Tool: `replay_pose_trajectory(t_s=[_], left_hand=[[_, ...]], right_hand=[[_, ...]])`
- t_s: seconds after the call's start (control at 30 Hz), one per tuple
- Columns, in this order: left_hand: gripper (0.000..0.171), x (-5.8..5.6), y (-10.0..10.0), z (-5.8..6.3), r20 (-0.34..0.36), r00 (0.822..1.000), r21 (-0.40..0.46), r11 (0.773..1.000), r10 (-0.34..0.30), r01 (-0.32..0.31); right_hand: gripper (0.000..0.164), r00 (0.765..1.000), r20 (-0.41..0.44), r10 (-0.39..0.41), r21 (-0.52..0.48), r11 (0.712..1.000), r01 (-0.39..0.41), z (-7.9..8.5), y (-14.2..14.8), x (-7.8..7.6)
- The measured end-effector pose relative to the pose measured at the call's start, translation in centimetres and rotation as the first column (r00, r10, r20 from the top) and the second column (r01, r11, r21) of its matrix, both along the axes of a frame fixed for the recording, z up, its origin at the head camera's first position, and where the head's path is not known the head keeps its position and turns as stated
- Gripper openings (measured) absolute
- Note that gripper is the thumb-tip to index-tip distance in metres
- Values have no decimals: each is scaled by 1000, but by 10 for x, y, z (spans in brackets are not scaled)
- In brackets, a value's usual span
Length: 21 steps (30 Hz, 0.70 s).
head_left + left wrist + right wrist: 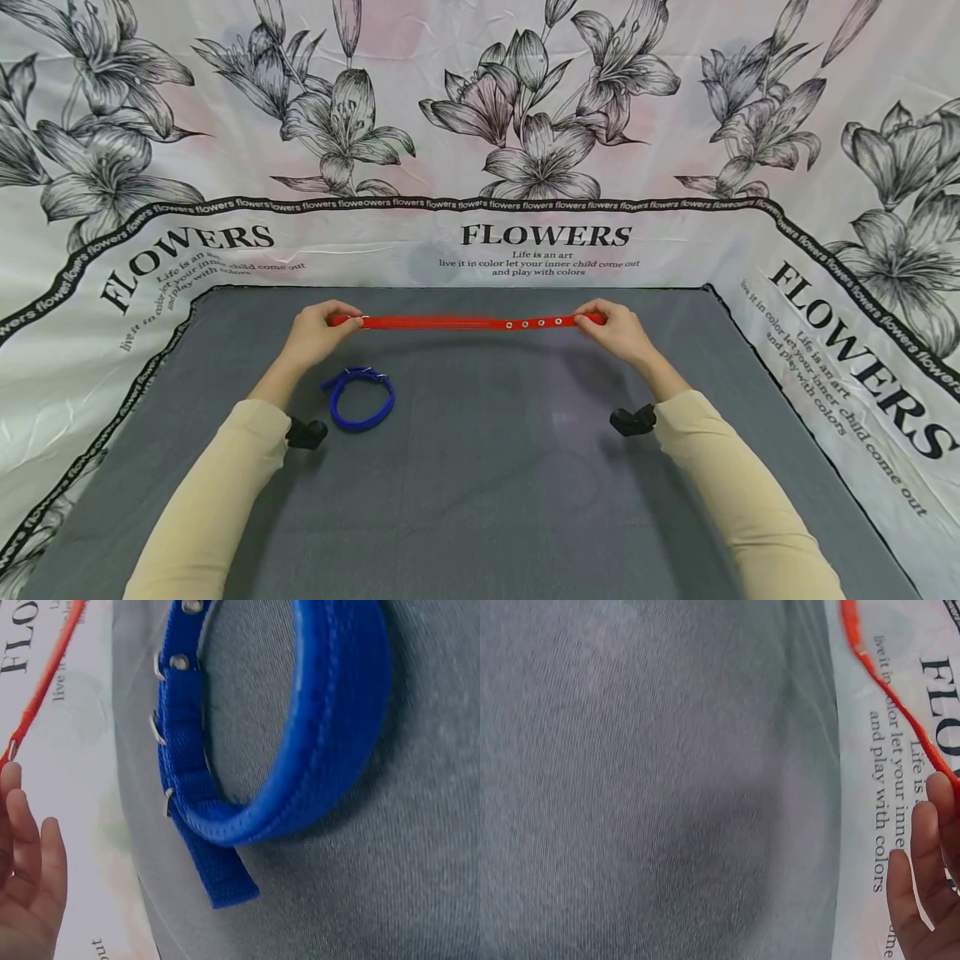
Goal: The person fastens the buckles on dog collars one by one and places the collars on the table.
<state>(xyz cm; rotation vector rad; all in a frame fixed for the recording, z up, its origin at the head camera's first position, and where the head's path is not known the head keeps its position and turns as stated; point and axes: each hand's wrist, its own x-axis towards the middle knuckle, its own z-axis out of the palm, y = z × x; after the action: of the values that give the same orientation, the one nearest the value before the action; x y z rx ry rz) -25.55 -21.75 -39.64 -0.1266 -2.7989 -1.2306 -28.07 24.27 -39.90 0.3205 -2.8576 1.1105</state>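
A red pet collar [442, 322] is stretched out straight between both hands near the back of the grey surface. My left hand [324, 331] pinches its left end, where a metal ring shows beside the fingertips. At the other end, my right hand [613, 332] pinches the strap just past a row of several metal eyelets. In the head view a shadow lies on the cloth below the collar. A blue collar [362, 400], buckled into a loop, rests on the surface below my left hand. The left wrist view shows this blue collar [337, 735] up close, with its metal loops and loose strap end.
Grey cloth [480, 500] covers the work surface. A white flower-printed sheet [555, 250] with black lettering rises behind it and along both sides. Black wrist devices [633, 420] stick out from under the beige sleeves [742, 492].
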Motion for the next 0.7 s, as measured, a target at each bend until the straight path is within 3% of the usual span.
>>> replay_pose_trajectory(t_s=[0.23,0.53,0.7], left_hand=[[32,3,5,1,37,999,129,991,-36,31],[35,8,18,9,30,997,299,952,-74,62],[39,11,26,12,-1,996,336,938,-85,81]], right_hand=[[32,998,53,39,-154,988,-30,3,-8,3],[30,998,5,68,-166,984,-67,8,-20,8],[29,997,-38,71,-166,983,-77,10,-27,11]])
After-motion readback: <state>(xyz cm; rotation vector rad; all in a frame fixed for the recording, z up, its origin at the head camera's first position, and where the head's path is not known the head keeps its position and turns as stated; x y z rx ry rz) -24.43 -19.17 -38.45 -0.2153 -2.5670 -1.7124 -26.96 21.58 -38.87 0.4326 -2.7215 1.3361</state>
